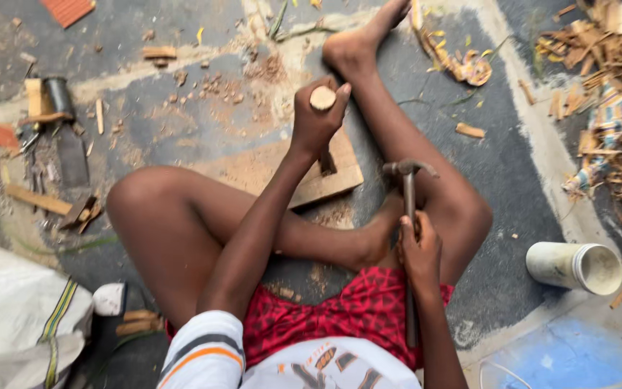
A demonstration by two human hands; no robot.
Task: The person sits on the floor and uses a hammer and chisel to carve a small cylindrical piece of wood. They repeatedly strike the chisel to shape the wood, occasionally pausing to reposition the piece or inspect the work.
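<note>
I sit on the floor with my legs folded. My left hand (pixel 316 122) is closed round a chisel with a round wooden handle (pixel 322 98), held upright with its blade on a flat wooden board (pixel 332 184) that lies between my legs. My right hand (pixel 419 248) grips the shaft of a claw hammer (pixel 408 173), its metal head lifted a little to the right of the board and below the chisel handle. My right foot (pixel 354 50) rests beyond the board.
A white cylindrical container (pixel 574 266) lies on its side at the right. A heap of wood chips and offcuts (pixel 613 86) fills the right edge. Metal tools and wood scraps (pixel 55 137) lie at the left, with a white sack (pixel 16 317) at the lower left.
</note>
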